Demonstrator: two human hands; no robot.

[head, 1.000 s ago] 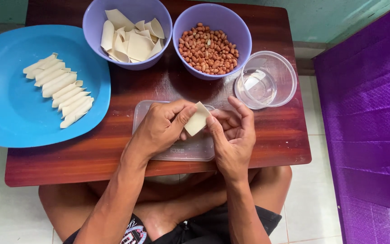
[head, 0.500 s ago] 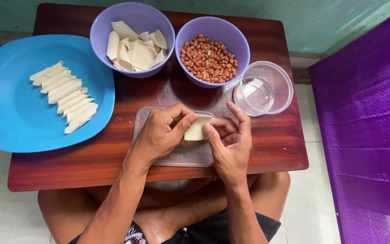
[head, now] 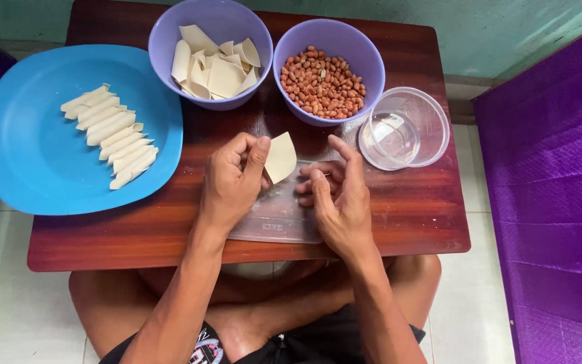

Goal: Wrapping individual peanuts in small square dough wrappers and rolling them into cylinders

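Dough wrapper up off the table, pinched at its left edge by the left hand, long axis running twelve to six. Right hand sits at three o'clock, fingers loosely spread, holding nothing, over the clear plastic lid. Peanut bowl at twelve.

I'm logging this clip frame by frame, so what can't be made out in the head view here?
- Flat clear plastic lid: its middle, hidden by the left hand and right hand.
- Pale dough square: one edge, behind the left fingers.
- Round clear plastic container: whether it holds water, too transparent.
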